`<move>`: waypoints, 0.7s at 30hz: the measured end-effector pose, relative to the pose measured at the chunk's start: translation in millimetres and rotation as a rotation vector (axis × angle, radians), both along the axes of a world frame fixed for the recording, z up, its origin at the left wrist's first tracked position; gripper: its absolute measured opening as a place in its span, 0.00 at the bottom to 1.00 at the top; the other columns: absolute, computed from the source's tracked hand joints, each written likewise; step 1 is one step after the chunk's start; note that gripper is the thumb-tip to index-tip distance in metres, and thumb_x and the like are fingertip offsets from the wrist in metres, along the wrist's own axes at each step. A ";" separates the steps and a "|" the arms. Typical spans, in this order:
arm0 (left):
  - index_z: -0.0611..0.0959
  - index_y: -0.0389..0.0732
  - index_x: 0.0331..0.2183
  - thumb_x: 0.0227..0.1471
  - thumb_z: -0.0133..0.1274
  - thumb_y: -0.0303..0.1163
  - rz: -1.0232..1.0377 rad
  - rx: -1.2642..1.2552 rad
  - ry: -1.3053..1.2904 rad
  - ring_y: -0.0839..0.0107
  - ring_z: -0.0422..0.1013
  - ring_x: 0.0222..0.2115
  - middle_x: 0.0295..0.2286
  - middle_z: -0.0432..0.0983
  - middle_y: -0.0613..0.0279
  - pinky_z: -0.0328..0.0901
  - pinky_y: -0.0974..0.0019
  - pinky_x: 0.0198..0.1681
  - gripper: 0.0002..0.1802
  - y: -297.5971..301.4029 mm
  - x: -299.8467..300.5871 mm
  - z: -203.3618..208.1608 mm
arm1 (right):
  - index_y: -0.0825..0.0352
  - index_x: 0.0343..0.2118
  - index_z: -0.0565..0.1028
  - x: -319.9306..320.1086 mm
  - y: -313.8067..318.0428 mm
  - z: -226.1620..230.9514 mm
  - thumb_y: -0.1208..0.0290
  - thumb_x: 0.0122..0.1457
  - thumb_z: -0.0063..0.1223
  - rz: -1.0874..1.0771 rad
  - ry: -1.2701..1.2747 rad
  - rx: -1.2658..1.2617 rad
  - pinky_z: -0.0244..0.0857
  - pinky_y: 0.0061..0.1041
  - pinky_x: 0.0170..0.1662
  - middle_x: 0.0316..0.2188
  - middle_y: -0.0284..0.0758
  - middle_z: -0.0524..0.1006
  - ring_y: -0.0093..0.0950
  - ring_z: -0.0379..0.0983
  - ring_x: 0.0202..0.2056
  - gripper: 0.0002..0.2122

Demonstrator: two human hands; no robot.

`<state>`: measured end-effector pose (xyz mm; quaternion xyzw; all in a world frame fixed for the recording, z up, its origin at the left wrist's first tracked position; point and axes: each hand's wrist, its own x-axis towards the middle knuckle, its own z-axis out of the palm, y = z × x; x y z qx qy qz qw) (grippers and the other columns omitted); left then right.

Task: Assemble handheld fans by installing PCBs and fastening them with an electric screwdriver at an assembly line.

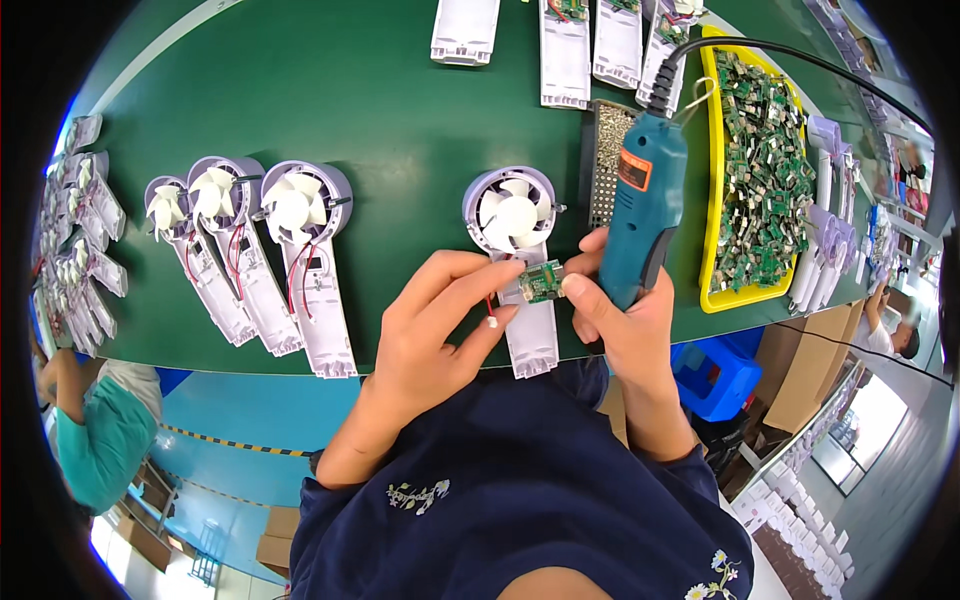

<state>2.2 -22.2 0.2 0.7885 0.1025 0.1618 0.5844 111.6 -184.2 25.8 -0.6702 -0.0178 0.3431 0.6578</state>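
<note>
Just over the near edge of the green counter, the person in the dark blue top has both hands close around a small green circuit board. The right hand pinches the board's right end between thumb and fingers. The left hand is at the opposite end, forefinger and thumb curved and a little apart; I cannot tell from here whether they grip the board or only steady it. Near that thumb is a small white plug on red wire.

Beneath the board lies a pale fan unit, its round head away from the person and its handle pointing toward them. A teal power screwdriver slants across the right hand, black cord at its top (whether the palm bears any of its weight, I can't make out).

Beyond the screwdriver, a yellow tray is heaped with more boards, and a dark box of tiny metal pieces sits between. Three similar fan units rest side by side to the left, and open white shells lie along the far side.
</note>
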 end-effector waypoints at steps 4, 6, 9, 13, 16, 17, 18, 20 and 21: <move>0.82 0.36 0.44 0.40 0.66 0.19 0.023 0.009 -0.029 0.66 0.73 0.30 0.34 0.74 0.57 0.69 0.68 0.32 0.24 -2.3 3.4 -1.9 | 0.71 0.44 0.71 -4.8 3.4 2.5 0.82 0.54 0.61 -0.052 0.020 -0.003 0.60 0.14 0.21 0.31 0.35 0.79 0.14 0.68 0.21 0.15; 0.82 0.37 0.44 0.39 0.67 0.20 0.039 0.008 -0.029 0.68 0.73 0.29 0.34 0.73 0.58 0.68 0.69 0.31 0.25 -3.8 3.7 -1.1 | 0.71 0.44 0.71 -7.2 4.3 2.9 0.82 0.54 0.61 -0.032 0.019 -0.034 0.63 0.15 0.23 0.31 0.34 0.79 0.14 0.70 0.23 0.15; 0.83 0.37 0.42 0.38 0.68 0.20 0.068 0.005 0.041 0.70 0.72 0.28 0.33 0.72 0.60 0.67 0.70 0.29 0.24 -5.8 3.9 -0.2 | 0.70 0.42 0.72 -13.1 9.0 3.7 0.80 0.54 0.63 -0.026 -0.154 -0.219 0.67 0.19 0.39 0.31 0.32 0.79 0.17 0.73 0.34 0.14; 0.84 0.36 0.38 0.38 0.67 0.19 0.076 0.047 -0.003 0.72 0.70 0.26 0.32 0.72 0.62 0.66 0.70 0.28 0.19 -3.8 4.2 -6.1 | 0.69 0.41 0.73 -18.5 7.0 9.3 0.82 0.53 0.61 0.048 -0.275 -0.306 0.65 0.17 0.38 0.33 0.30 0.77 0.15 0.70 0.33 0.13; 0.84 0.35 0.36 0.40 0.66 0.18 0.067 0.033 0.000 0.73 0.71 0.26 0.32 0.71 0.62 0.66 0.70 0.28 0.17 -1.8 5.5 -3.9 | 0.69 0.40 0.73 -20.2 7.6 -1.1 0.75 0.53 0.65 0.030 -0.436 -0.306 0.68 0.19 0.33 0.28 0.30 0.78 0.16 0.72 0.28 0.14; 0.84 0.35 0.36 0.40 0.65 0.17 0.059 0.037 0.001 0.73 0.71 0.26 0.33 0.71 0.61 0.66 0.70 0.28 0.16 -1.3 5.1 -3.7 | 0.70 0.41 0.73 -21.2 8.0 -0.4 0.75 0.53 0.65 0.050 -0.454 -0.315 0.68 0.20 0.33 0.28 0.32 0.79 0.17 0.73 0.28 0.15; 0.84 0.35 0.36 0.40 0.65 0.17 0.058 0.037 0.003 0.73 0.71 0.26 0.33 0.71 0.61 0.66 0.70 0.28 0.16 -1.9 4.9 -4.2 | 0.70 0.41 0.73 -21.2 9.5 -0.5 0.75 0.53 0.65 0.050 -0.452 -0.315 0.68 0.20 0.33 0.28 0.32 0.79 0.17 0.73 0.28 0.15; 0.84 0.34 0.35 0.42 0.63 0.16 0.127 -0.023 -0.034 0.75 0.71 0.26 0.34 0.70 0.59 0.67 0.72 0.28 0.14 -3.7 4.9 -7.0 | 0.70 0.42 0.73 -19.4 15.4 -1.3 0.74 0.52 0.66 0.070 -0.521 -0.382 0.69 0.22 0.33 0.29 0.36 0.80 0.20 0.76 0.29 0.16; 0.83 0.33 0.35 0.44 0.62 0.15 0.131 0.011 -0.017 0.75 0.72 0.27 0.37 0.70 0.57 0.68 0.73 0.29 0.12 -1.7 2.4 -8.6 | 0.69 0.35 0.72 -19.7 20.1 1.0 0.78 0.52 0.65 0.036 -0.479 -0.387 0.66 0.19 0.31 0.25 0.29 0.76 0.15 0.70 0.27 0.11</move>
